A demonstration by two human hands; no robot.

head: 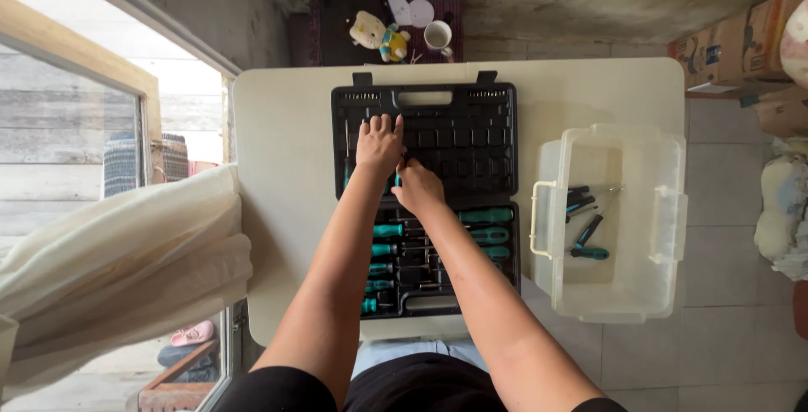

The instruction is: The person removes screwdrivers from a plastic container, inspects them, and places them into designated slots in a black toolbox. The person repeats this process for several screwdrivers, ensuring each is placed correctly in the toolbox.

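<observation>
We see a black plastic tool case (pixel 425 197) lying open on a cream table (pixel 286 210). Our left hand (pixel 380 144) lies flat on the case's upper half. Our right hand (pixel 417 186) touches it, fingers curled; we cannot tell what they pinch. Green-handled screwdrivers (pixel 484 225) sit below. A clear plastic box (pixel 614 223) stands beside.

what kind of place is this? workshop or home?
Likely a home, not a workshop: a small white folding table on a tiled floor, a curtain by a window, and a soft toy and mug against the wall.
</observation>
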